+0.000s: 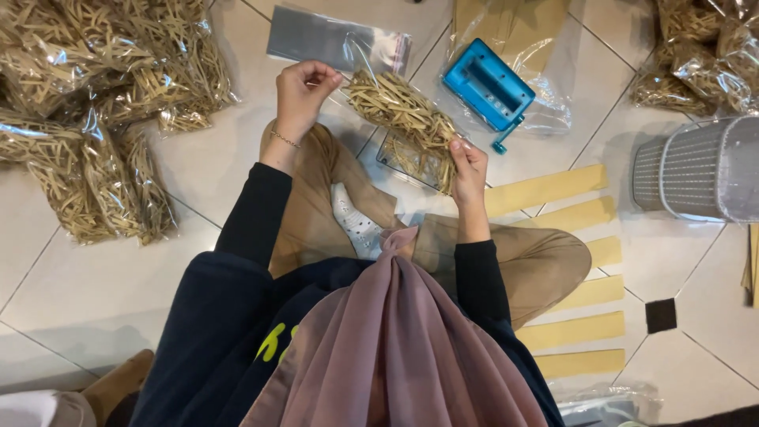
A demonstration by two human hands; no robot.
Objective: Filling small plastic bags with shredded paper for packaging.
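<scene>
I sit cross-legged on a tiled floor. Between my hands is a clear plastic bag of tan paper shreds point(399, 111), held tilted above my knees. My left hand point(303, 93) pinches the bag's upper corner with closed fingers. My right hand point(468, 170) grips the bag's lower end. An empty clear zip bag point(336, 39) lies flat on the floor just beyond the held bag. A blue hand-cranked shredder point(488, 89) rests on clear plastic to the right of it.
Several filled bags of shreds point(103, 103) are piled at the left, and more point(700, 55) lie at the top right. Tan paper strips point(577, 273) lie in a row on the right. A grey slatted basket point(700, 170) lies on its side.
</scene>
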